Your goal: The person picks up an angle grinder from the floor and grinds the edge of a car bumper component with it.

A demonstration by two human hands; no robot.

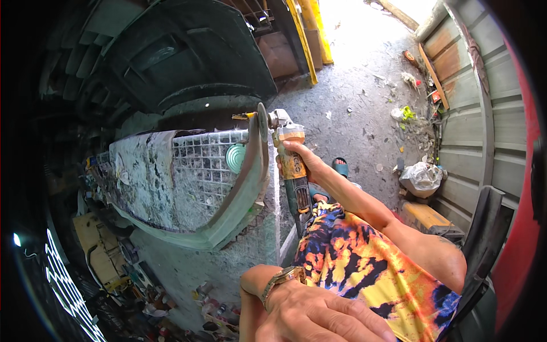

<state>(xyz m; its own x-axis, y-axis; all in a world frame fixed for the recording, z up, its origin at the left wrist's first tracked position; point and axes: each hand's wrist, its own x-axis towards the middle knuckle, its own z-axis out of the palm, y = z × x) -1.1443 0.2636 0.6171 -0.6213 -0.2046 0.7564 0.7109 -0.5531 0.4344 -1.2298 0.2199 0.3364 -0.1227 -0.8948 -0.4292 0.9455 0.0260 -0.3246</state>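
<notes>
My right hand [295,157] is closed round the body of an orange and dark green angle grinder [295,166], held upright. The thin disc [262,121] stands at the raised end of a long curved pale bumper [228,225]; I cannot tell whether they touch. A small yellow piece [244,116] juts out by that end. My left hand [319,313], with a metal watch [279,279] at the wrist, is close below, back up, fingers stretched out. It holds nothing that I can see.
Inside the bumper's curve lie a white wire grid [202,154], a stained cloth [142,176] and a round light-green ribbed piece [235,158]. A dark car hood [188,57] stands behind. A white bag [423,178] and litter lie along the corrugated wall [464,119] at right.
</notes>
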